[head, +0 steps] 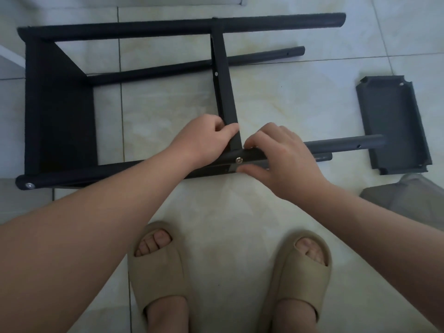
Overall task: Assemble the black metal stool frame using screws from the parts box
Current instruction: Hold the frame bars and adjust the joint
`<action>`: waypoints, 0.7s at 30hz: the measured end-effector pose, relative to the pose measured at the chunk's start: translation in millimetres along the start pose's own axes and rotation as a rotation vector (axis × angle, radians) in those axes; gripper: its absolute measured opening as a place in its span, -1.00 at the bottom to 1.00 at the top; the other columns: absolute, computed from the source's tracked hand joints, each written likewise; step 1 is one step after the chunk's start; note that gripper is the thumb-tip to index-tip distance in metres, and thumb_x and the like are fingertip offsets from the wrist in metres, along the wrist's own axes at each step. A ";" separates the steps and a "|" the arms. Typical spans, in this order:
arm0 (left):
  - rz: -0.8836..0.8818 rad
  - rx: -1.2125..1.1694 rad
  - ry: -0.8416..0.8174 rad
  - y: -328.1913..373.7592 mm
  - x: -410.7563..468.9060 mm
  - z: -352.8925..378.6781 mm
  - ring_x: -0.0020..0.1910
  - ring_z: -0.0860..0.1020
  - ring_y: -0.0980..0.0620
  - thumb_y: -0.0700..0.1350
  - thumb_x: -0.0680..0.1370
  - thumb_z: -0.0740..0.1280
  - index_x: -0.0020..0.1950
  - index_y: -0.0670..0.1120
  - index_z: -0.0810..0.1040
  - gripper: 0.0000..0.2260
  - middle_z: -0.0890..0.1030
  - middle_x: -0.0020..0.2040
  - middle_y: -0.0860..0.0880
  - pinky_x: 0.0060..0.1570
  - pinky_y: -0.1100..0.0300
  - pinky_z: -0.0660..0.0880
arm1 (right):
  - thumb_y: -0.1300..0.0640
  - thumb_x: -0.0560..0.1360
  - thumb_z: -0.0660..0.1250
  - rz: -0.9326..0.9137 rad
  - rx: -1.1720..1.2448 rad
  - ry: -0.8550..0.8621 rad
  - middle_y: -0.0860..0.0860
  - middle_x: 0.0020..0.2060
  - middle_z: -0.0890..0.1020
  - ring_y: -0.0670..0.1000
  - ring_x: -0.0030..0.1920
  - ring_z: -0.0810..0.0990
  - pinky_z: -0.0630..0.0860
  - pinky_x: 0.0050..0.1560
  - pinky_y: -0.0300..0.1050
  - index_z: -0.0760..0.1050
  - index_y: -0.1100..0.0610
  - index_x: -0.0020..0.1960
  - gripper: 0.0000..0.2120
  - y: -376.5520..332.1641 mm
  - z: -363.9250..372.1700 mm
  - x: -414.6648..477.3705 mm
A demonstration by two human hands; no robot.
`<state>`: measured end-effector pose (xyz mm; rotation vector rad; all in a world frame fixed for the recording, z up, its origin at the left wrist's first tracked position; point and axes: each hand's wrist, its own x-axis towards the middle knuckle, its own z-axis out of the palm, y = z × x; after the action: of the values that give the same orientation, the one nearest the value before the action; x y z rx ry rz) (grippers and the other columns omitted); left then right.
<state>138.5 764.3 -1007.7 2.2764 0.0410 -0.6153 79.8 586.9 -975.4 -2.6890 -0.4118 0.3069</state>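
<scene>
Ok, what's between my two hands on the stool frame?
In the head view, the crossbar meets the leg between the left hand and the right hand, with a screw just below the joint.

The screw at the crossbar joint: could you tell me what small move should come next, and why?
Probably turn the screw tighter by hand: the left hand grips the crossbar, the right hand pinches the leg beside it, and no tool shows.

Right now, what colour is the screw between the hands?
The screw is shiny silver; the head view shows it.
</scene>
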 end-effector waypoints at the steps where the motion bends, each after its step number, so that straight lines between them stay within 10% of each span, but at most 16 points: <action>1: -0.020 0.021 0.077 2.7 -3.3 0.9 -0.16 0.56 -0.04 0.19 0.61 0.23 -0.10 -0.09 0.54 -0.64 0.61 -0.18 0.00 -0.14 0.07 0.46 | -0.10 0.50 0.44 -0.020 0.009 -0.019 0.08 0.06 0.56 0.15 0.00 0.51 0.47 0.09 0.12 0.58 0.19 0.18 -0.58 1.3 -4.4 -4.9; 8: 0.440 0.329 0.331 61.4 -36.4 10.4 0.23 0.41 -0.15 0.04 0.61 0.27 0.22 -0.09 0.49 -0.72 0.49 0.25 -0.08 0.17 -0.03 0.40 | -0.03 0.59 0.34 0.046 -0.056 0.052 0.06 0.34 0.51 0.15 0.35 0.47 0.43 0.32 0.15 0.47 0.13 0.43 -0.54 60.6 -44.8 -107.1; 21: 0.996 0.844 -0.283 187.8 -70.1 162.6 0.33 0.37 -0.14 0.07 0.62 0.19 0.39 -0.03 0.37 -0.63 0.35 0.45 -0.08 0.24 -0.06 0.43 | 0.07 0.55 0.41 0.575 -0.131 0.043 0.06 0.37 0.52 0.21 0.36 0.47 0.43 0.27 0.17 0.42 0.07 0.50 -0.47 204.4 -49.2 -263.6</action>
<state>48.6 530.2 -946.6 2.4930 -1.6418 -0.4128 -103.7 304.1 -976.8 -2.8870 0.3799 0.3899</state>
